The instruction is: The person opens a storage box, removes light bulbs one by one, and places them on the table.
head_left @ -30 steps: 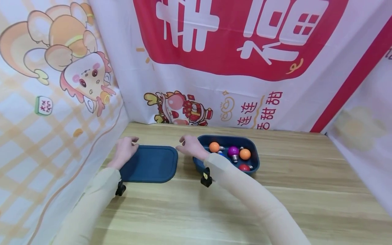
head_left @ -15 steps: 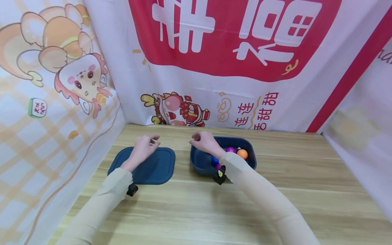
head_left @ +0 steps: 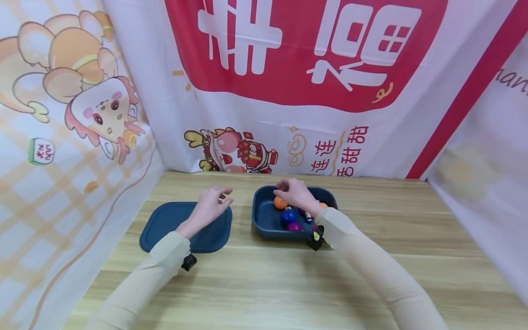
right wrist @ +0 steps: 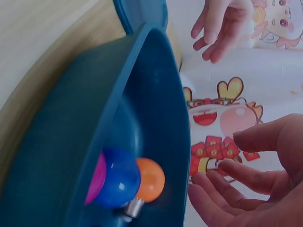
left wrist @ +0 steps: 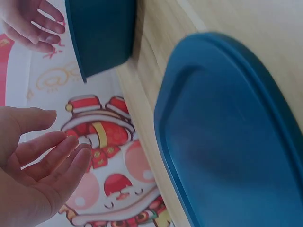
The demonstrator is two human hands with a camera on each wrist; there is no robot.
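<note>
In the head view my left hand (head_left: 209,205) hovers over the right part of a flat dark blue lid (head_left: 165,224), its fingers loosely bent around nothing. Above the back of a dark blue box (head_left: 264,233) is my right hand (head_left: 299,195), also holding nothing, fingers relaxed. Inside the box lie several small coloured light bulbs: a blue bulb (head_left: 288,216), an orange bulb (head_left: 280,202) and a magenta bulb (head_left: 294,226) show plainly. My right hand and wrist cover part of the others. The right wrist view shows a metal screw base (right wrist: 134,208) beside the blue bulb.
Box and lid rest side by side on a wood-grain table (head_left: 255,284), a narrow gap between them. A printed cloth (head_left: 231,105) hangs along the back edge, and another patterned cloth (head_left: 82,192) closes off the left side.
Both hands have moved to the right: the left from the lid's left edge to over its right part, the right from the box's left rim to over its back. The view has shifted slightly.
</note>
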